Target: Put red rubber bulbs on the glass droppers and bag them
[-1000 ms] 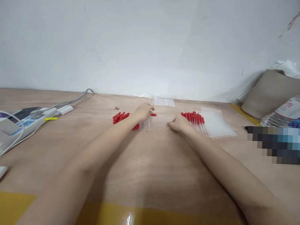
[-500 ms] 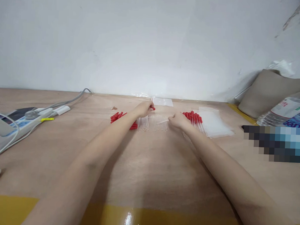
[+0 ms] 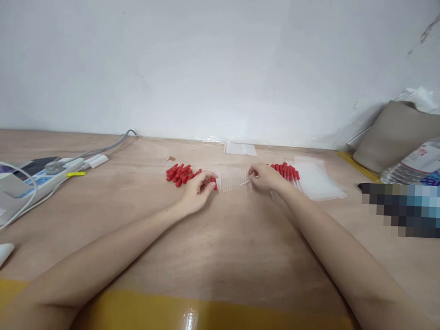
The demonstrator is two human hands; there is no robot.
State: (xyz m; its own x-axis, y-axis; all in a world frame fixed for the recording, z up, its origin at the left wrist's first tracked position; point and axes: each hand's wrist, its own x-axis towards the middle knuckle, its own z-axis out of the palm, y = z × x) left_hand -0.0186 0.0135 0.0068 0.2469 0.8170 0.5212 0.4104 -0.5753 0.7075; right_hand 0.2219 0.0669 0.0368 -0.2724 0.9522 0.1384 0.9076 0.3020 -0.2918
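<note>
My left hand (image 3: 197, 188) rests on the wooden table (image 3: 216, 242) with its fingers pinched on a red rubber bulb (image 3: 214, 183). A loose heap of red bulbs (image 3: 181, 173) lies just left of it. My right hand (image 3: 265, 177) is closed on a thin clear glass tube (image 3: 245, 182) pointing left. Between the hands lies a row of clear glass tubes (image 3: 233, 178). Right of my right hand sit finished droppers with red bulbs (image 3: 287, 172).
A stack of clear plastic bags (image 3: 316, 181) lies at the right, and one small bag (image 3: 240, 149) by the wall. A power strip with cables (image 3: 50, 174) is at the left. A plastic bottle (image 3: 422, 164) and a grey bag (image 3: 399, 134) stand at the far right.
My left hand has drawn back from the far side of the tube row toward me with a red bulb. My right hand has lifted one tube from the row.
</note>
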